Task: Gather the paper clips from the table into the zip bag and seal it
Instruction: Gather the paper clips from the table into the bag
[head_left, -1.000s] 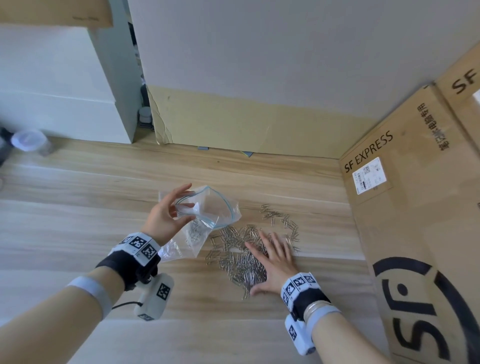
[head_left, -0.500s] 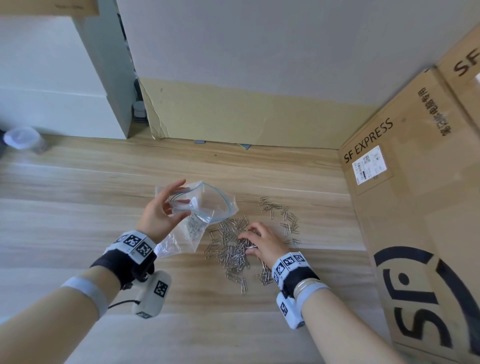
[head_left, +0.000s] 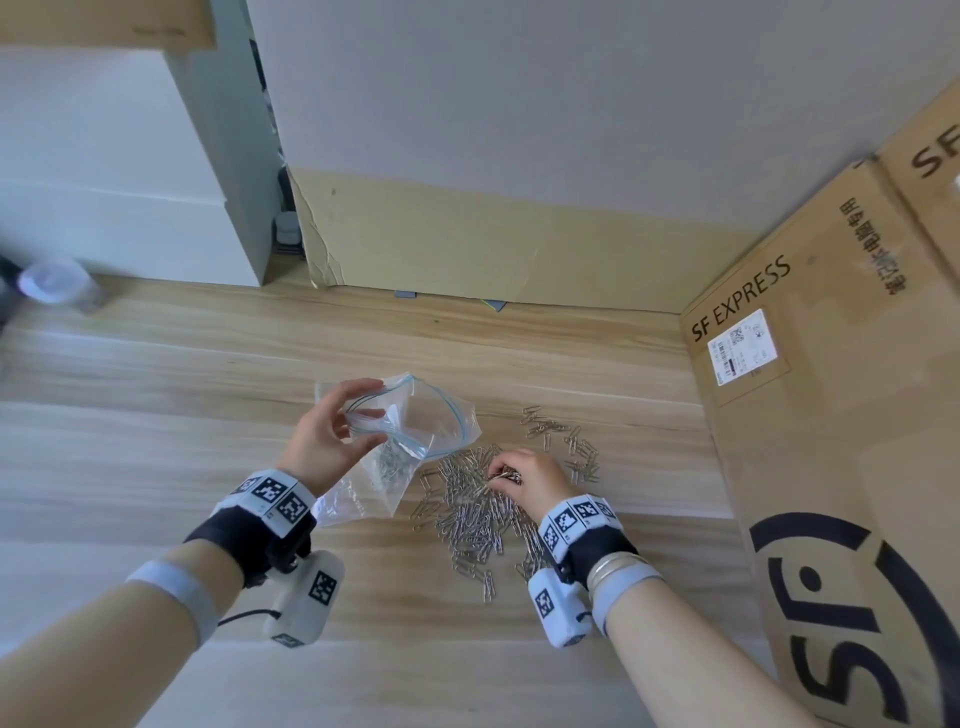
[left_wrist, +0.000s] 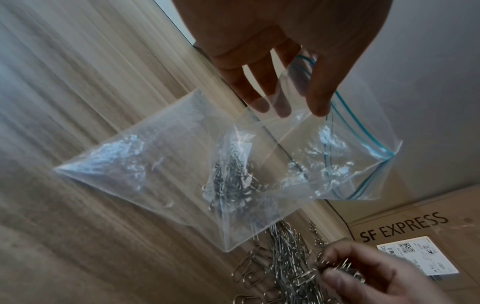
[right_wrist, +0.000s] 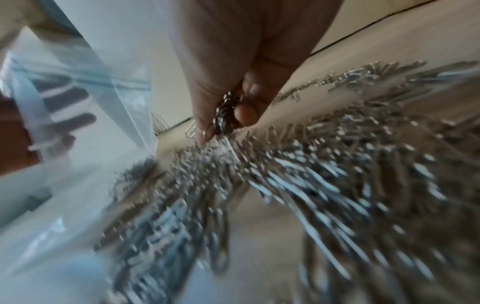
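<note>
right hand (head_left: 524, 475) pinches paper clips (head_left: 478, 519) beside zip bag (head_left: 415, 431).

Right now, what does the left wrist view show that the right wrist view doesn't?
Only the left wrist view shows the clips already inside the zip bag, the bag's open blue-lined mouth, and the SF EXPRESS box.

Only the right wrist view shows, close up though blurred, the right hand curled round a bunch of clips.

Both show the left hand holding the bag, and the clip pile on the table.
</note>
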